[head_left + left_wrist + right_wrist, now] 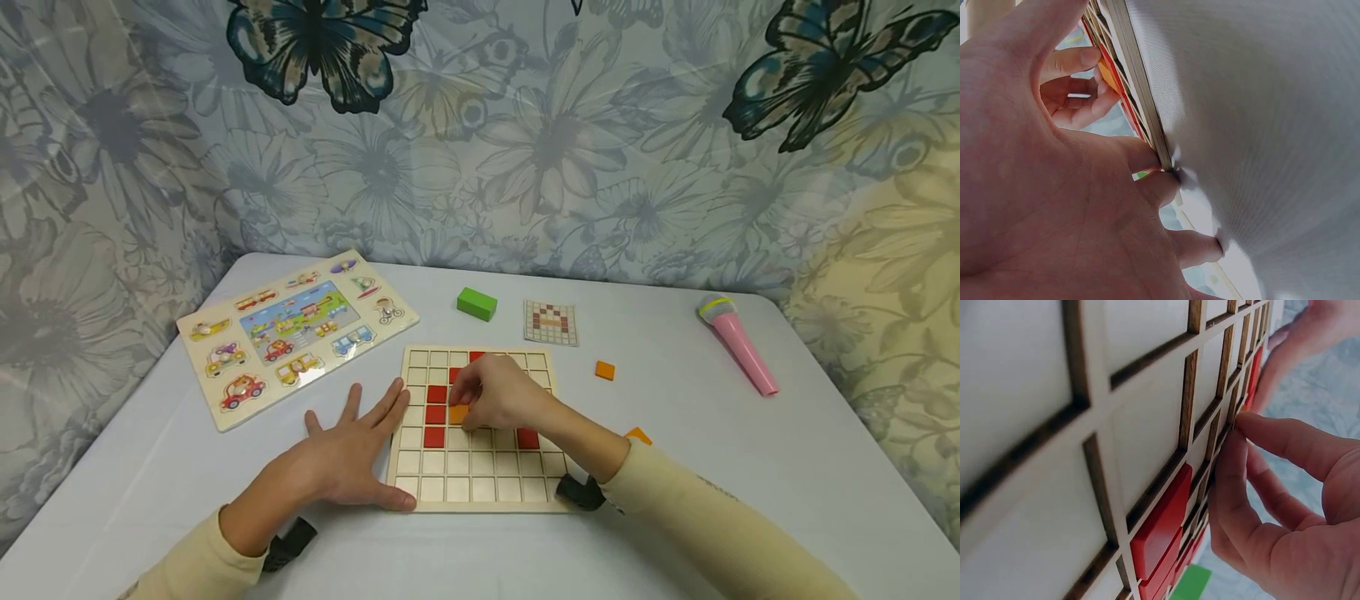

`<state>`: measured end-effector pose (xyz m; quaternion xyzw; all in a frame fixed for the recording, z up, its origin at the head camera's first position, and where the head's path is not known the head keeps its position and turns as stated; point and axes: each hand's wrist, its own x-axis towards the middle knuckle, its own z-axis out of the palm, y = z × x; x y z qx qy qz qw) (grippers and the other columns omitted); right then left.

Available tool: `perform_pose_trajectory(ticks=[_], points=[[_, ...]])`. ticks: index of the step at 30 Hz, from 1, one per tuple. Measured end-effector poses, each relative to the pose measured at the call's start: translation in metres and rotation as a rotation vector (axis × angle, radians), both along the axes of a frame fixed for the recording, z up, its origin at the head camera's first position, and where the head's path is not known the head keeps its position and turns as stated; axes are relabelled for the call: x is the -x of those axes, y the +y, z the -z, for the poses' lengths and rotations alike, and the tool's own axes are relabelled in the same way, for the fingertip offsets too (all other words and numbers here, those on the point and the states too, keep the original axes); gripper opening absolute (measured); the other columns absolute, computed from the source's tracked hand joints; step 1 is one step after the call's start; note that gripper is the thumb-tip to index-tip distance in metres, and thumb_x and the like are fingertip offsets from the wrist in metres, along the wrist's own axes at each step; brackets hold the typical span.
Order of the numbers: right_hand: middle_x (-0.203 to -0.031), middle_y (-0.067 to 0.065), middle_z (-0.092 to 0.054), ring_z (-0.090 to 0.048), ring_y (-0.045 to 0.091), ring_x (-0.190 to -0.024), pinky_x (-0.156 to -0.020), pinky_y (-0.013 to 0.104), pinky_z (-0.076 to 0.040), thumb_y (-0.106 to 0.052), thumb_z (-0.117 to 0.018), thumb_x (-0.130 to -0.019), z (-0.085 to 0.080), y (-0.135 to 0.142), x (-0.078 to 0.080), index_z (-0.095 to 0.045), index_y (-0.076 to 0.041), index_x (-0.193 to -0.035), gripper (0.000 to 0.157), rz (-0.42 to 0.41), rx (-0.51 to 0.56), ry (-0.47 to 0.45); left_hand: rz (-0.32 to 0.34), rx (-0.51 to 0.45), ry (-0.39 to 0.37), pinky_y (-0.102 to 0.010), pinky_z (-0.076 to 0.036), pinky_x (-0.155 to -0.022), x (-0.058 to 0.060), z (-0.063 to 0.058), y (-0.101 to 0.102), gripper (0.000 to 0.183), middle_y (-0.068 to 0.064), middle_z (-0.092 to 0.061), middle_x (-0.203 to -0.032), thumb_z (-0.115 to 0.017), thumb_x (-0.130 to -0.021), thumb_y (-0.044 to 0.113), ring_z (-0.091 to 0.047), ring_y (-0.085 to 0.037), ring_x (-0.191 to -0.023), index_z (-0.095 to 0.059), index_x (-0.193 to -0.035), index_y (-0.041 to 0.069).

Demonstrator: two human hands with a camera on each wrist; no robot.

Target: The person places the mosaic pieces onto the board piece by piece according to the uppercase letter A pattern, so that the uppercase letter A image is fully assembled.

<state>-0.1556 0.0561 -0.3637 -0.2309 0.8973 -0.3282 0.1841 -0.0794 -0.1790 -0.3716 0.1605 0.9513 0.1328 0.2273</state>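
A wooden grid board [483,492] lies flat on the table, with red tiles [435,393] set in several of its cells. My right hand [504,393] reaches over the board's middle. Its thumb and fingers pinch an orange tile [458,414] at a cell beside the red ones; the right wrist view shows only a sliver of that tile past the fingertips. My left hand [351,458] is spread, its thumb at the board's front left corner and its fingertips against the left edge. In the left wrist view, the fingers [1157,187] touch the board's side.
A vehicle picture puzzle [300,329] lies at the back left. Behind the board are a green block [477,304] and a small pattern card [551,322]. One loose orange tile [605,370] lies to the right, another [639,435] by the right sleeve. A pink toy microphone [742,346] lies farther right.
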Motion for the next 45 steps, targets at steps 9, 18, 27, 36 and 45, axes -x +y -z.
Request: perform_pose_trajectory(ticks=[9, 18, 27, 36, 45], points=[[-0.078, 0.002, -0.072, -0.06, 0.011, -0.074, -0.069, 0.024, -0.052, 0.003, -0.089, -0.07, 0.0, -0.003, -0.001, -0.079, -0.011, -0.086, 0.023, -0.004, -0.026, 0.027, -0.002, -0.002, 0.001, -0.097, -0.009, -0.094, -0.001, 0.001, 0.0, 0.136, 0.001, 0.002, -0.178, -0.082, -0.068, 0.076, -0.001, -0.059, -0.156, -0.014, -0.169, 0.015], [-0.079, 0.003, -0.07, -0.059, 0.012, -0.075, -0.069, 0.025, -0.051, 0.004, -0.089, -0.071, 0.002, -0.004, -0.003, -0.079, -0.011, -0.085, 0.023, 0.01, -0.02, 0.02, -0.004, 0.009, 0.005, -0.097, -0.01, -0.094, -0.001, 0.0, 0.001, 0.136, 0.0, 0.0, -0.178, -0.083, -0.068, 0.076, -0.003, -0.06, -0.156, -0.015, -0.169, 0.014], [-0.076, 0.002, -0.068, -0.058, 0.012, -0.073, -0.068, 0.024, -0.051, 0.005, -0.089, -0.07, 0.003, -0.003, -0.002, -0.078, -0.011, -0.084, 0.023, 0.003, -0.003, 0.025, -0.006, 0.01, 0.005, -0.097, -0.01, -0.094, -0.001, 0.001, 0.001, 0.136, 0.0, 0.001, -0.178, -0.083, -0.068, 0.076, -0.002, -0.06, -0.156, -0.015, -0.169, 0.015], [-0.08, 0.002, -0.071, -0.062, 0.011, -0.075, -0.071, 0.025, -0.053, 0.001, -0.09, -0.071, 0.001, 0.002, -0.002, -0.079, -0.012, -0.087, 0.023, 0.011, 0.014, -0.004, -0.002, 0.009, 0.009, -0.097, -0.01, -0.093, -0.001, 0.001, 0.002, 0.136, 0.001, 0.001, -0.178, -0.082, -0.068, 0.076, -0.002, -0.06, -0.156, -0.014, -0.169, 0.015], [-0.08, -0.002, -0.072, -0.066, 0.014, -0.076, -0.07, 0.029, -0.054, -0.004, -0.088, -0.074, -0.008, 0.012, -0.001, -0.08, -0.013, -0.09, 0.02, 0.058, 0.027, -0.033, 0.002, 0.027, 0.012, -0.097, -0.011, -0.093, 0.0, 0.002, 0.002, 0.138, 0.001, 0.002, -0.178, -0.081, -0.067, 0.078, -0.003, -0.061, -0.155, -0.014, -0.169, 0.015]])
